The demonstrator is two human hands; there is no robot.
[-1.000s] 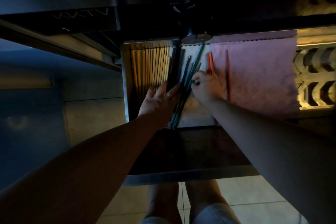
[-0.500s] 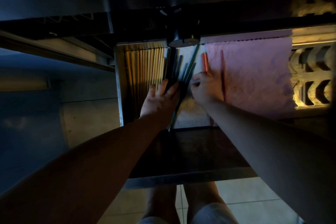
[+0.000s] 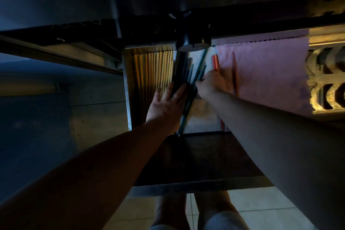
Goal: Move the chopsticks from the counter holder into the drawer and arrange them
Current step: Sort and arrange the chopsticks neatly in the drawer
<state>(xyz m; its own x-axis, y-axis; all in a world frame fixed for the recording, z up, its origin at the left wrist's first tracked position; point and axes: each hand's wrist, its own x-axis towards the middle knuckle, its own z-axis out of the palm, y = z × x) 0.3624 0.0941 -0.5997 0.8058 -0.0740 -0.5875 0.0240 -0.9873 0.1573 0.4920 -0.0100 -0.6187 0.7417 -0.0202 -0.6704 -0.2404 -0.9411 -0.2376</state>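
My left hand [image 3: 168, 102] still presses flat on the dark chopsticks [image 3: 179, 73]; my right hand [image 3: 211, 84], pinching, has drawn the teal chopsticks [image 3: 197, 73] closer together.

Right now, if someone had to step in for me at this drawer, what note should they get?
Left hand: flat, fingers spread, pressing on the dark chopsticks, beside the tidy row of wooden chopsticks.
Right hand: fingers curled around the green chopsticks; the grip itself is hard to see.
In the drawer: wooden ones lined up at the left; dark and green ones fanned and crossing in the middle; orange pair and a single red one lie on the pink liner.
Done: chopsticks are in the drawer, wooden row arranged.
Left: straighten the green and dark ones, then line up the orange and red.
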